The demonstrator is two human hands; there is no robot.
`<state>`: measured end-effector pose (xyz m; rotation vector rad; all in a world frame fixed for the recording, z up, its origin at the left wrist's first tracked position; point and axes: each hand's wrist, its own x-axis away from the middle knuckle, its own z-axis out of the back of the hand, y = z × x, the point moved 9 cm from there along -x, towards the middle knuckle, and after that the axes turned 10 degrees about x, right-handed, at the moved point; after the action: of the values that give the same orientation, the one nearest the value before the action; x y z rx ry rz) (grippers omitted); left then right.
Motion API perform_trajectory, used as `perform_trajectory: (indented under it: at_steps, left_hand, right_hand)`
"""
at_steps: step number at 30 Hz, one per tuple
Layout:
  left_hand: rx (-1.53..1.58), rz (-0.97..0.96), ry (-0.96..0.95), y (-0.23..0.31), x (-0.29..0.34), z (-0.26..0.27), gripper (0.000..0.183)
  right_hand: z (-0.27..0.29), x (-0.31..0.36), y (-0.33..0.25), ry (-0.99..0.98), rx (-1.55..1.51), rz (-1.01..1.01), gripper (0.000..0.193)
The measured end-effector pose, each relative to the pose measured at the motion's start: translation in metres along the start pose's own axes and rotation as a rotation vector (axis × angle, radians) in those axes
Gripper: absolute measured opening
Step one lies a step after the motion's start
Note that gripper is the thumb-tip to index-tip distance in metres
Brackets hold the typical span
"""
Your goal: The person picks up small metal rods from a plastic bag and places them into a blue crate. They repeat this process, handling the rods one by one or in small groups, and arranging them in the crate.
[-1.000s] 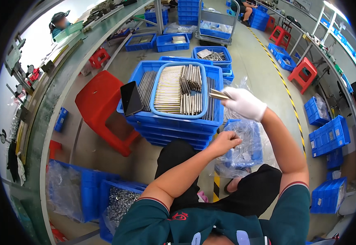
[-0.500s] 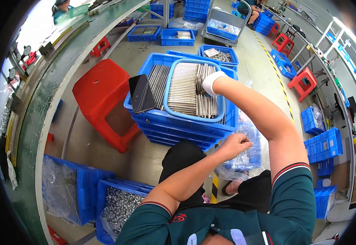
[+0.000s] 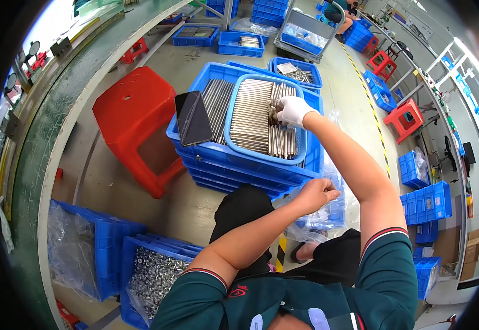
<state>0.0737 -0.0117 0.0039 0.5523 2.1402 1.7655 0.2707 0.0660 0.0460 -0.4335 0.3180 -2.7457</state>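
A light-blue tray [image 3: 230, 130] holds rows of slim metal rods [image 3: 250, 118]. It rests in the top of a stack of blue crates [image 3: 234, 165] before my knees. Over the tray's right half, my right hand [image 3: 293, 111] in a white glove has its fingers curled down onto the shorter rods; the fingertips are partly hidden among them. My bare left hand [image 3: 317, 196] hovers near the stack's front right corner, its fingers bent together. Whatever it may hold is too small to see. A black phone [image 3: 193, 118] leans on the crate's left edge, beside darker rods [image 3: 216, 104].
A red stool [image 3: 135, 104] stands left of the stack. Lower left, a blue crate holds small metal parts [image 3: 154, 278]. Clear plastic bags [image 3: 305, 223] lie below my left hand. A green workbench [image 3: 36, 181] runs along the left. Behind the stack is a trolley [image 3: 304, 33].
The gloved hand has turned and lifted slightly among the rods, so more of the glove shows. My left hand stays nearly in place. The whole view has shifted a little.
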Motion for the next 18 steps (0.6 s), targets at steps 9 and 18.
perform_trajectory:
  at_steps: [9,18]
  left_hand:
    - [-0.029,0.03,-0.042,-0.008,-0.005,-0.006,0.026]
    - [-0.098,0.012,-0.019,-0.006,-0.004,-0.005,0.03]
  right_hand:
    - [0.005,-0.001,-0.006,0.233,0.372,0.044,0.026]
    - [-0.003,-0.016,0.012,0.21,0.127,-0.103,0.026]
